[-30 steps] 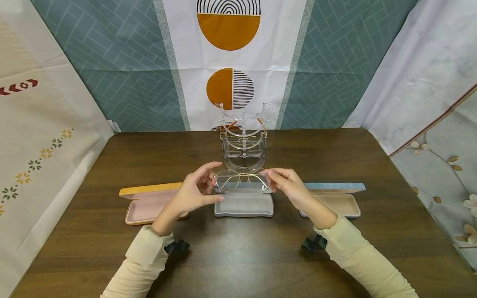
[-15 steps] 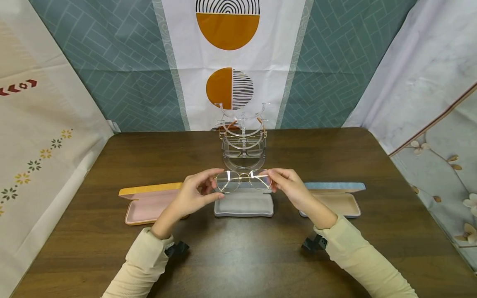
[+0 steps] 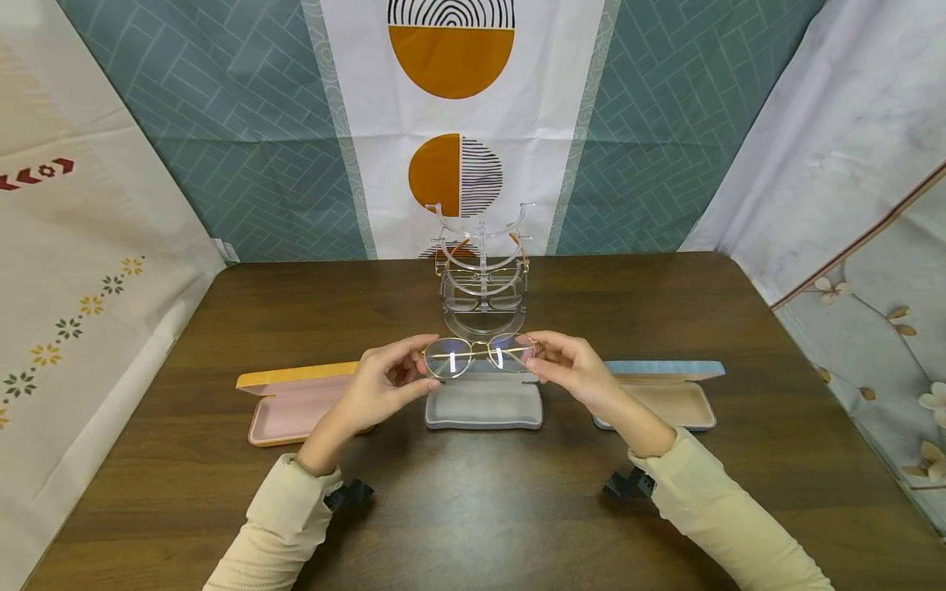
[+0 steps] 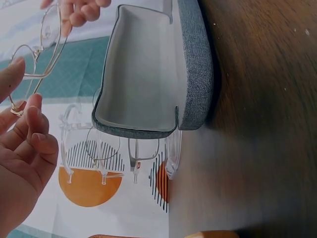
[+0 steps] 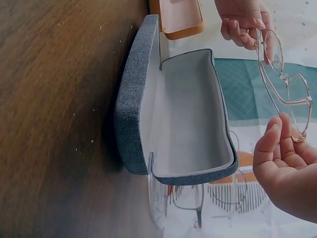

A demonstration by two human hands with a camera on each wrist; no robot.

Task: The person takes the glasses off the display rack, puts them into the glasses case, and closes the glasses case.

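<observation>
Eyeglasses with a thin gold frame hang between both hands, above a grey glasses case. My left hand pinches their left end between thumb and fingers. At the other end, my right hand holds the frame by the hinge, thumb low near the lens. Both wrist views show the temples lying folded across behind the lenses. The case stands open, its pale inside bare in the left wrist view. Its outside is blue-grey fabric in the right wrist view.
An open yellow case with pink lining lies left, partly behind the left hand. To the right is an open blue case with beige lining. Behind the hands stands a clear display rack holding other eyeglasses.
The eyeglasses have tilted so their lenses face up more, and shifted slightly left. My left fingers have closed onto the frame; my right thumb has moved down along the right lens.
</observation>
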